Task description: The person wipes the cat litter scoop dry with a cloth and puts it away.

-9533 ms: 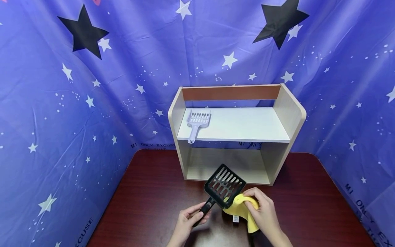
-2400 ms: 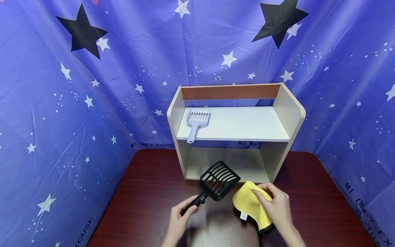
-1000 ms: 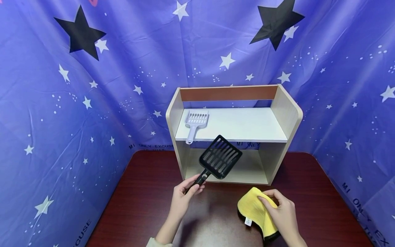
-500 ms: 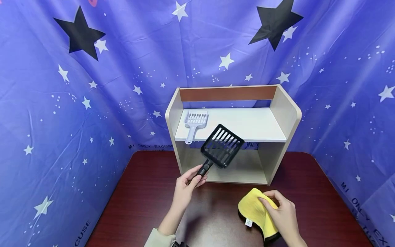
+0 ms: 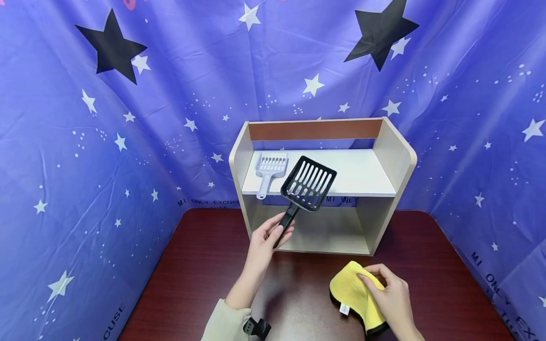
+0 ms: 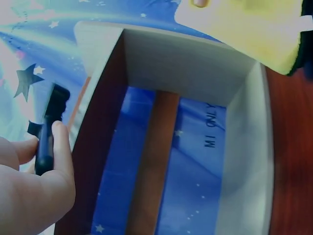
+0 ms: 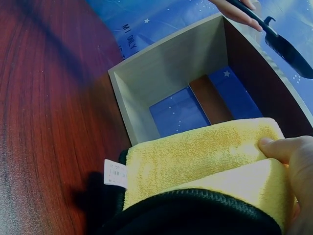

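Observation:
My left hand [image 5: 268, 239] grips the handle of a black slotted litter scoop [image 5: 304, 201], held up in front of the shelf with its head overlapping the upper board. In the left wrist view the scoop [image 6: 45, 147] appears nearly edge-on between thumb and fingers. My right hand [image 5: 391, 293] pinches a yellow cloth [image 5: 354, 289] with a dark edge and a white tag, low over the front right of the table. The cloth [image 7: 195, 156] fills much of the right wrist view. A pale lavender litter scoop [image 5: 272, 166] lies on the upper board's left end, its handle reaching past the front edge.
A two-level wooden shelf [image 5: 394, 189] stands at the back of the dark red table [image 5: 204, 274]. Its white upper board [image 5: 354, 170] lies between two side panels. Blue star-printed curtain [image 5: 192, 85] hangs behind and at both sides.
Earlier the cloth touched the black scoop; they then separated. Over the last second my left hand has lifted the black scoop up toward the upper board. The right hand with the cloth barely moves.

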The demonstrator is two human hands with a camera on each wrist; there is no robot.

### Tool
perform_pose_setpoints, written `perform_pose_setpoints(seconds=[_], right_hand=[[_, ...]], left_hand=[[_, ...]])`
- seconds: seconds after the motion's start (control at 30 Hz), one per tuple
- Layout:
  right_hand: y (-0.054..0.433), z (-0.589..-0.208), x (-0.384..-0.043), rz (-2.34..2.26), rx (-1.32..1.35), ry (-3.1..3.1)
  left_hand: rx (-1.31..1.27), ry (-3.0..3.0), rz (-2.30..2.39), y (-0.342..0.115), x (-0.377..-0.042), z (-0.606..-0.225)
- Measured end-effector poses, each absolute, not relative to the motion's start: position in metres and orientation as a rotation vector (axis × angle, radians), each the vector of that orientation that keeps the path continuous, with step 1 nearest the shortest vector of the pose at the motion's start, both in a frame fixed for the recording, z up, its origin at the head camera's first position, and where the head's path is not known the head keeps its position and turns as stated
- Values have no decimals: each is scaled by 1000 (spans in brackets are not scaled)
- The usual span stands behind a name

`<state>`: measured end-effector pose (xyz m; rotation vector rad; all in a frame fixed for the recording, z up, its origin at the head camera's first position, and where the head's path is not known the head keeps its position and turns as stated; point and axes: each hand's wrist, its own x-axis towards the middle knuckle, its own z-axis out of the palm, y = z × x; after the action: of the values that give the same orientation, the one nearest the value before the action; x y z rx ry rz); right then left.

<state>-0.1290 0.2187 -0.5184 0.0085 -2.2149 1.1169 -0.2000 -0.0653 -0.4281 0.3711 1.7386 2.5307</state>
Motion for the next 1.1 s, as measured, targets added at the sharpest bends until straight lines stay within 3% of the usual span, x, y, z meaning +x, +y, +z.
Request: perform_pose_setpoints(seconds=[1.1], right_hand=[[222,-522,-125,1130,-58,-2232]], left_hand=[[164,1471,2693,-13,-237,-385]])
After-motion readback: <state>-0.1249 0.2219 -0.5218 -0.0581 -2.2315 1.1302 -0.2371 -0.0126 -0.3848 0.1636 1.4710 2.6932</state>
